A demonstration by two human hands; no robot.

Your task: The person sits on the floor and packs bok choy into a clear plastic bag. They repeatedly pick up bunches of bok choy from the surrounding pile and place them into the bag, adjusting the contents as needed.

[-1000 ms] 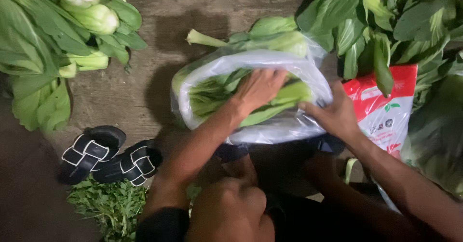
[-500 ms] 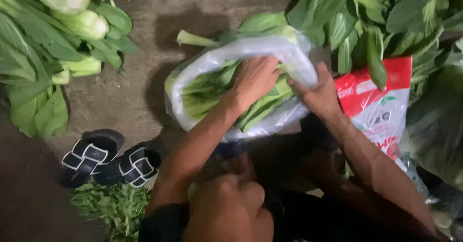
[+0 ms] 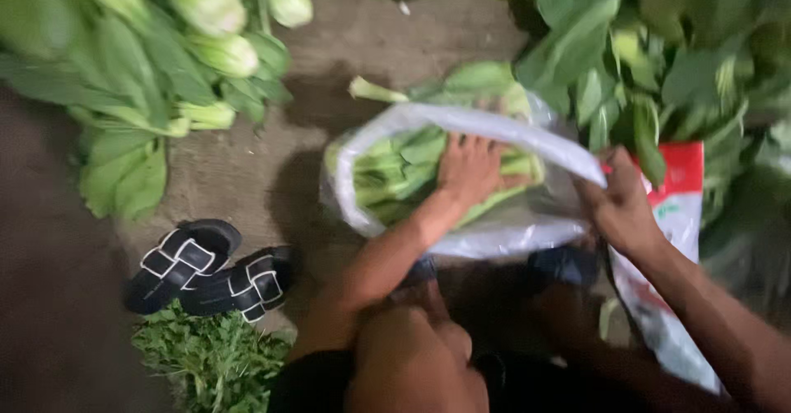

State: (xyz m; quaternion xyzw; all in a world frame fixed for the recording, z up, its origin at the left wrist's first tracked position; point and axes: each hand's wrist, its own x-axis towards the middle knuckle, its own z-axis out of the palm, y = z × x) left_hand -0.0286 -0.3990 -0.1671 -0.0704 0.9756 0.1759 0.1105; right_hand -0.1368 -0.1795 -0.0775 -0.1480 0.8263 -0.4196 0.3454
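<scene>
A clear plastic bag [image 3: 486, 230] lies open on the ground in front of me, filled with green leafy vegetables [image 3: 395, 170]. My left hand [image 3: 468, 168] reaches inside the bag and presses flat on the greens. My right hand [image 3: 620, 203] grips the bag's rim at its right side and holds the mouth open. One pale stalk [image 3: 372, 91] sticks out behind the bag.
Piles of the same leafy greens lie at the upper left [image 3: 165, 59] and upper right [image 3: 659, 59]. A pair of black sandals [image 3: 206, 269] sits at lower left beside a bunch of small-leaved herbs [image 3: 210, 359]. A red and white bag [image 3: 680, 248] lies at right. My knee [image 3: 408, 364] is below.
The view has shifted, so the bag sits more to the right. My left hand stays pressed on the greens, and my right hand has pulled the rim outward to the right.
</scene>
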